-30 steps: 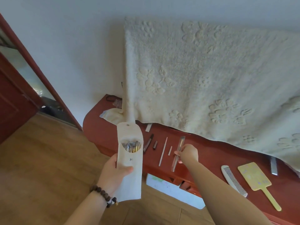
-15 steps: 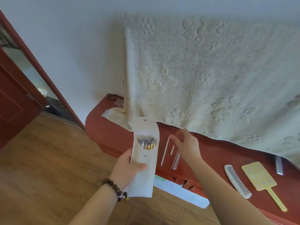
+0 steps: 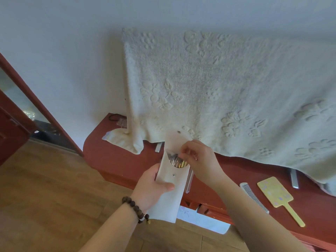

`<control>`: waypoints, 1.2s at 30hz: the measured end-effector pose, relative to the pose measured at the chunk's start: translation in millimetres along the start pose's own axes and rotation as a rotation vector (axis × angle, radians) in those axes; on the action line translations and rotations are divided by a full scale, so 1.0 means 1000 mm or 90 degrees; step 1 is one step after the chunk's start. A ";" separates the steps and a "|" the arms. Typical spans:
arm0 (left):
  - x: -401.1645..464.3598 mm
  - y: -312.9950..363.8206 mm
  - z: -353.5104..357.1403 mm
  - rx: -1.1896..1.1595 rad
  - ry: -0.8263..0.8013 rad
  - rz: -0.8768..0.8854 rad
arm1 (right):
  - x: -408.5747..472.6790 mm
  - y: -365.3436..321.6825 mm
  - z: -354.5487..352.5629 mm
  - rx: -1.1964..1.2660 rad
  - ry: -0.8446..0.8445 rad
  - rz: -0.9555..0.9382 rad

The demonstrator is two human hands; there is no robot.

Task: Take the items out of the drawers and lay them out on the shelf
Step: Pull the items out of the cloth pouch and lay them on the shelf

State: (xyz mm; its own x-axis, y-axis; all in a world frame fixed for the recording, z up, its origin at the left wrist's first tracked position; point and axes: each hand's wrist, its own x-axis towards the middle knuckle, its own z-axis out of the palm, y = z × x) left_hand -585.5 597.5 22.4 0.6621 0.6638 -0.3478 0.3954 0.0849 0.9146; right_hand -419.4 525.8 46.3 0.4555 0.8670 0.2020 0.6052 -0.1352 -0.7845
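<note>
- The tools (image 3: 177,162) stand bunched in the pouch's (image 3: 170,190) mouth, long axes along the pouch, tips pointing up and away.
- The right hand (image 3: 199,160) is nearer, its fingertips (image 3: 183,155) pinched at the tool tips; whether they grip one cannot be told.
- The left hand (image 3: 152,188) clasps the pouch's middle, in front of the shelf (image 3: 116,160).
- Drawing a tool out likely means pulling along that axis.

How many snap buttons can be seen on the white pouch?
2. One snap sits on the raised flap at the top of the white pouch; the other snap is on its front, below the opening. None seems hidden.
</note>
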 end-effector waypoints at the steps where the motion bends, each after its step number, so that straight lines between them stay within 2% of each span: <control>1: 0.001 0.002 0.001 0.007 -0.002 0.001 | 0.003 0.000 -0.004 0.004 0.010 0.010; 7: 0.002 0.002 0.006 0.016 -0.021 -0.009 | 0.023 0.004 -0.023 0.054 0.110 0.072; 14: 0.004 0.000 0.006 0.009 0.004 -0.010 | 0.007 0.008 -0.004 0.175 0.016 0.184; 23: 0.009 -0.005 0.006 0.039 0.013 -0.031 | 0.020 0.022 -0.010 0.366 0.084 0.271; 27: 0.006 -0.014 0.007 0.048 0.022 -0.063 | 0.029 0.034 -0.031 0.437 0.162 0.310; 30: 0.005 -0.023 0.003 0.039 0.043 -0.090 | 0.030 0.061 -0.040 0.373 0.189 0.363; 36: 0.006 -0.034 -0.001 0.026 0.075 -0.110 | 0.015 0.128 -0.011 0.157 0.084 0.505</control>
State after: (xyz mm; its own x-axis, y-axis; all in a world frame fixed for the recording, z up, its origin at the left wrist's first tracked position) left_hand -595.3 599.1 -10.7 0.5037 0.7249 -0.4699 0.5234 0.1768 0.8336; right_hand -327.6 516.1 -44.9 0.7678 0.4939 -0.4081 -0.0791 -0.5590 -0.8254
